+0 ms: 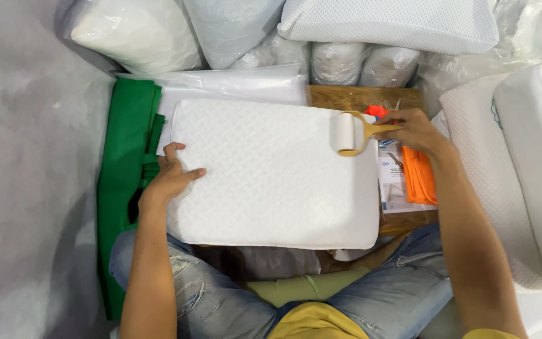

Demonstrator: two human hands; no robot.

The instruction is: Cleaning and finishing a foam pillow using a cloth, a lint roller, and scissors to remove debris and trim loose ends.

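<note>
A white quilted pillow [271, 172] lies flat in front of me over a low wooden board [365, 97]. My left hand [170, 176] rests on the pillow's left edge, thumb on top, holding it still. My right hand [412, 129] grips the wooden handle of a lint roller [346, 133]. Its white roll touches the pillow's upper right corner.
Green fabric bags [127, 150] lie to the left, with a clear plastic bag [233, 85] behind the pillow. Orange cloth [420, 179] and a printed leaflet [391, 182] sit at the right. More white pillows [390, 25] are piled at the back and right [522, 169]. My jeans-clad legs are crossed below.
</note>
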